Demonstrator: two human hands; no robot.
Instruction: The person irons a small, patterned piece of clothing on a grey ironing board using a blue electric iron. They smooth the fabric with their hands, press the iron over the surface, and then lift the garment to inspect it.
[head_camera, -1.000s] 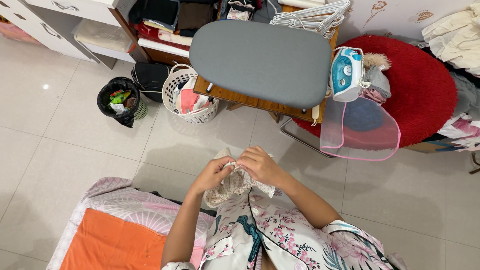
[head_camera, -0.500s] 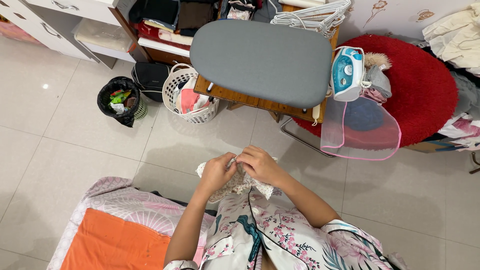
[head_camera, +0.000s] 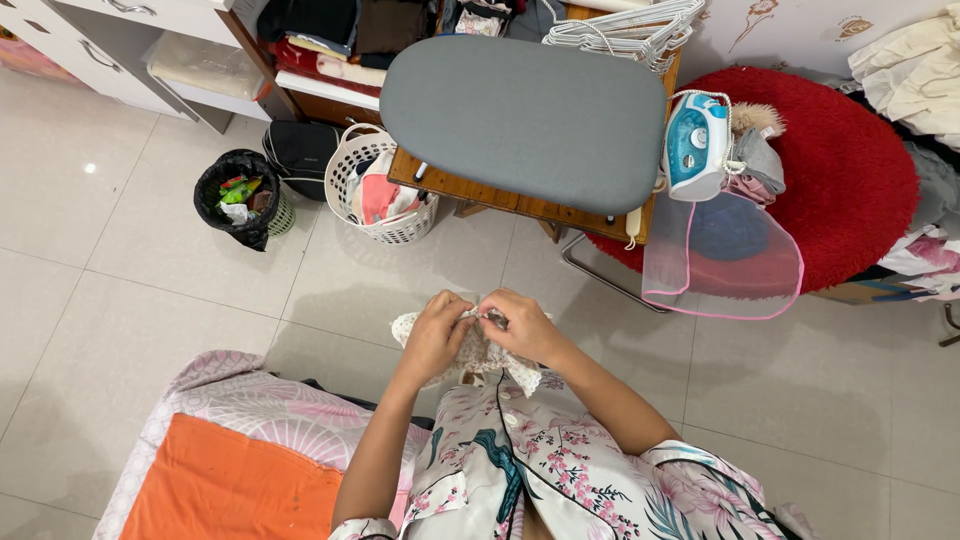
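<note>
My left hand (head_camera: 433, 336) and my right hand (head_camera: 522, 326) both grip a small cream cloth with a floral print and lace edge (head_camera: 474, 353), bunched between the fingers in front of my chest. The fingertips of both hands meet at the cloth's top edge. The cloth hangs partly below the hands, over my flowered pyjama top (head_camera: 560, 470). A grey ironing board (head_camera: 520, 120) stands just ahead, with a blue-and-white iron (head_camera: 693, 145) upright at its right end.
A white laundry basket with clothes (head_camera: 380, 195) and a black bin (head_camera: 238, 198) stand on the tiled floor at the left. A red round rug (head_camera: 850, 170) and a pink mesh cover (head_camera: 722, 255) lie right. An orange cloth on a patterned bed (head_camera: 235, 480) lies at lower left.
My left hand has moved up and closer to my right hand, and the cloth has been gathered tighter between them. The rest of the room is unchanged.
</note>
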